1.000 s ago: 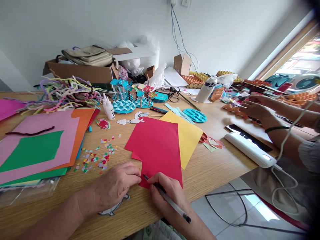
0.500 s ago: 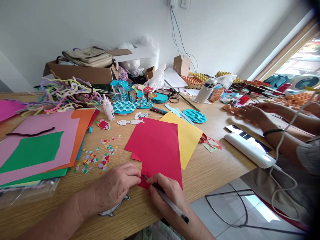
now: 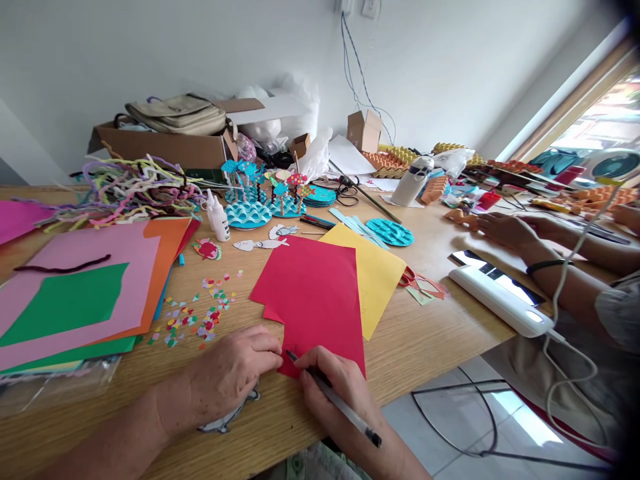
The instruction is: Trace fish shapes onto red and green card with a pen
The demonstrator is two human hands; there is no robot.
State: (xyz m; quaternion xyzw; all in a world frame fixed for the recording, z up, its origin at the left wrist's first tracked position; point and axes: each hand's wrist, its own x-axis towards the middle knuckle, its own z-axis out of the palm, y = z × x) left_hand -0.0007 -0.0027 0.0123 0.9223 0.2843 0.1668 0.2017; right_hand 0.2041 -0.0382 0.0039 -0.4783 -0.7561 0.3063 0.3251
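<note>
My right hand (image 3: pixel 336 387) is closed round a pen (image 3: pixel 345 410) whose tip rests on the near corner of a red paper sheet (image 3: pixel 314 293). My left hand (image 3: pixel 233 373) lies with its fingers curled, fingertips pressing the red sheet's near left edge beside the pen tip. A grey paper cut-out (image 3: pixel 227 417) peeks out from under my left wrist. A yellow sheet (image 3: pixel 377 273) lies partly under the red one on its right.
Pink, green and orange sheets (image 3: pixel 75 293) are stacked at left, with confetti bits (image 3: pixel 195 320) beside them. Pipe cleaners (image 3: pixel 125 190), glue bottles (image 3: pixel 217 217), paper fish models (image 3: pixel 265 193) and a cardboard box (image 3: pixel 165 143) stand farther back. Another person's hands (image 3: pixel 505 230) work at right near a white device (image 3: pixel 500 300).
My pen tip has shifted slightly on the red sheet's corner. The other person's hands at right have moved a little farther right.
</note>
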